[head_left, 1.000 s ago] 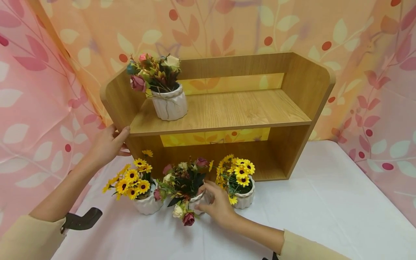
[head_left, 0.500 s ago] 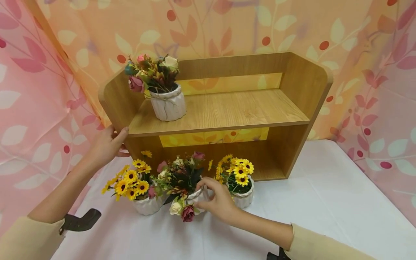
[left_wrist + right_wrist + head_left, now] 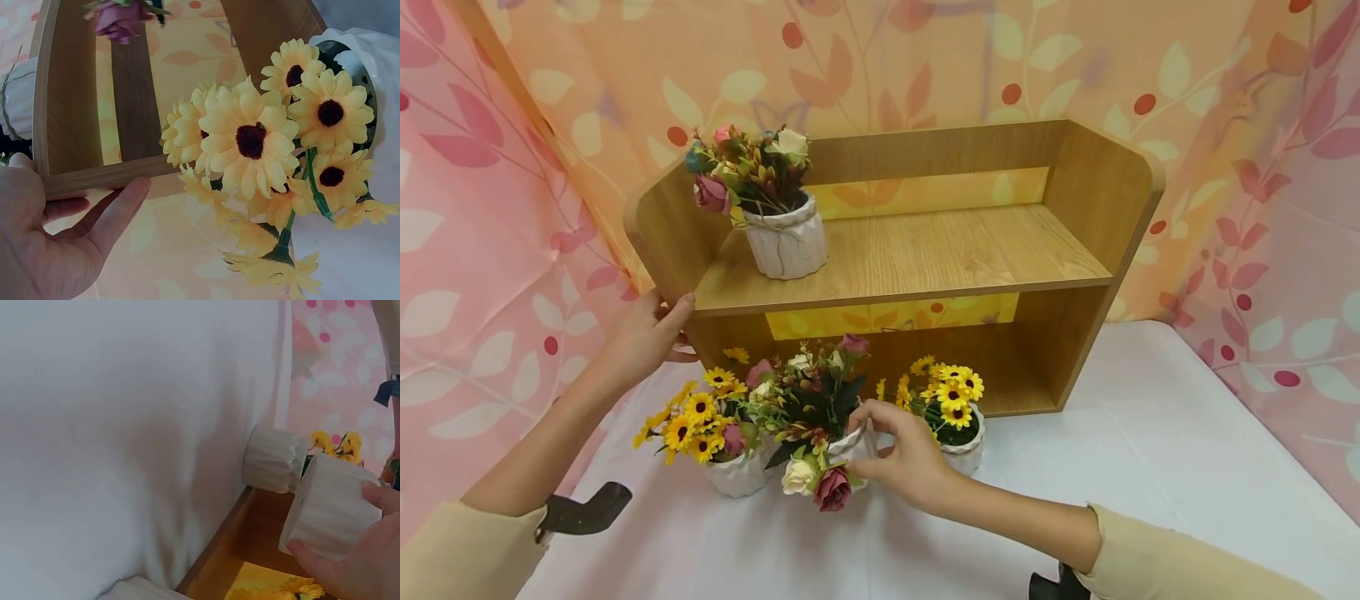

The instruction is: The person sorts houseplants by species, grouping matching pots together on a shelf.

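Note:
My right hand (image 3: 910, 457) grips the rim and side of a white pot (image 3: 852, 450) of artificial roses (image 3: 820, 400). In the right wrist view this pot (image 3: 337, 506) is tilted and held off the white cloth, its base showing. My left hand (image 3: 642, 337) holds the left side panel of a two-tier wooden shelf (image 3: 910, 250); the left wrist view shows the fingers (image 3: 122, 209) along the panel's edge. Potted yellow sunflowers (image 3: 700, 417) stand left of the roses, partly covered by them. Another sunflower pot (image 3: 964, 446) stands behind my right hand.
A white pot (image 3: 787, 242) of mixed roses stands on the upper shelf board at the left. The lower compartment (image 3: 992, 358) lies behind the flowers. White cloth (image 3: 1187, 467) covers the table, and patterned fabric (image 3: 880, 67) hangs around it.
My right hand has raised the rose pot slightly and shifted it a little left, so its flowers overlap the left sunflowers more. My left hand stays on the shelf's side.

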`<state>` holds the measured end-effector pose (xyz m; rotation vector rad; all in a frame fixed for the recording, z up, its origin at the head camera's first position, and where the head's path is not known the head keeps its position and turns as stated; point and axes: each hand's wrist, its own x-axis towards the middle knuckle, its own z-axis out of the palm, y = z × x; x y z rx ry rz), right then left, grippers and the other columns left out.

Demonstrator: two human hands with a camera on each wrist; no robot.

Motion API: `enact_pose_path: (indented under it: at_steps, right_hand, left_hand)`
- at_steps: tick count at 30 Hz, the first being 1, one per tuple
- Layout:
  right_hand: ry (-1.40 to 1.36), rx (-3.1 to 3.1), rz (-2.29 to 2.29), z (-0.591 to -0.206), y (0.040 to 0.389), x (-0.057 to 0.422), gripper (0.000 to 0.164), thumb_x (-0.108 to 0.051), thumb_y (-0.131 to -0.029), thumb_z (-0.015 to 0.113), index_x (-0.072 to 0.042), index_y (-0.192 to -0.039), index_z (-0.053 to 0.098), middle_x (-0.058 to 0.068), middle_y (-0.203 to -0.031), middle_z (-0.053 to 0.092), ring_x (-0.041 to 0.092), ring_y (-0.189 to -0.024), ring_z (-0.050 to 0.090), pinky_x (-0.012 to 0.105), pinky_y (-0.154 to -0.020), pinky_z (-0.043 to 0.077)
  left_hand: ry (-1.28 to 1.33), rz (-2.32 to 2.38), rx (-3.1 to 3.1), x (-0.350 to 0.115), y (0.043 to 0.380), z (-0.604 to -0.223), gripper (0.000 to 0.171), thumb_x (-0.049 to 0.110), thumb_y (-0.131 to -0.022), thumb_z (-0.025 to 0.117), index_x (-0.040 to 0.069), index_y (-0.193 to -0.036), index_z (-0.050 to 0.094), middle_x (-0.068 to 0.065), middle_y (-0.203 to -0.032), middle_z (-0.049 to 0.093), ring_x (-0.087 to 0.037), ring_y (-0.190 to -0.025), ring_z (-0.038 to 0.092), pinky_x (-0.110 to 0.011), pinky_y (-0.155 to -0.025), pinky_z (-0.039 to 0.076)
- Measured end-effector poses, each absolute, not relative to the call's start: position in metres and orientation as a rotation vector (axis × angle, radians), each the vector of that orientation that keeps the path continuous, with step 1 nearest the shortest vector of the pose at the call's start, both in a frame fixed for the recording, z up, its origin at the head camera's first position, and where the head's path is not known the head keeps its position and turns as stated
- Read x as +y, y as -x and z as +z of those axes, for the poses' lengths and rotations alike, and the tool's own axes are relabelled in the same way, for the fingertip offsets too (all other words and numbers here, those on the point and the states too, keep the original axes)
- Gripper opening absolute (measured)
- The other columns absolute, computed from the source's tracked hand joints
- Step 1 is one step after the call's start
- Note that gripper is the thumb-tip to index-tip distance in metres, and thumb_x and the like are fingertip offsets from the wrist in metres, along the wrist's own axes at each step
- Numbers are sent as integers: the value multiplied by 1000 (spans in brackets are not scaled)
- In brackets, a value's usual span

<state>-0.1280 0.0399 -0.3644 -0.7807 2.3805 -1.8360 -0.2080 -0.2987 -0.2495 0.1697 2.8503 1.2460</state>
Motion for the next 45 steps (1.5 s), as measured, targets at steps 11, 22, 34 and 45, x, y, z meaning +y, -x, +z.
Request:
enact_pose_path:
  at_steps: [11, 22, 34, 45]
  right_hand:
    - [840, 2317, -1897, -337, 123, 46, 33, 16, -79, 77, -3, -104, 67, 15, -111, 68, 16, -97, 64, 26, -76, 64]
    - [884, 2284, -1874, -306, 119, 57, 33, 18, -82, 72, -3, -106, 65, 17, -115, 67, 31, -108, 70, 30, -80, 65]
    - [922, 2270, -1889, -272, 117, 71, 34, 20, -82, 70, -2, -106, 64, 15, -115, 64, 25, -105, 70, 29, -78, 63]
    - [944, 2341, -1860, -241, 124, 87, 31, 18, -85, 69, -2, -109, 64, 15, -119, 62, 25, -100, 71, 27, -74, 62]
  left_hand:
    - [-184, 1252, 2859, -298, 210, -249, 74, 43, -115, 31, -10, -163, 12, -45, -150, 43, -58, -120, 63, -38, -75, 67]
    - [-179, 1266, 2859, -299, 208, -250, 78, 48, -114, 32, -9, -163, 12, -45, -150, 44, -60, -120, 63, -40, -76, 67]
    - [-174, 1244, 2874, -300, 209, -252, 77, 48, -114, 31, -8, -163, 13, -44, -147, 47, -58, -119, 64, -43, -77, 66]
    - [-170, 1225, 2910, -297, 208, -252, 72, 42, -115, 30, -13, -160, 19, -46, -142, 51, -54, -115, 68, -33, -70, 66]
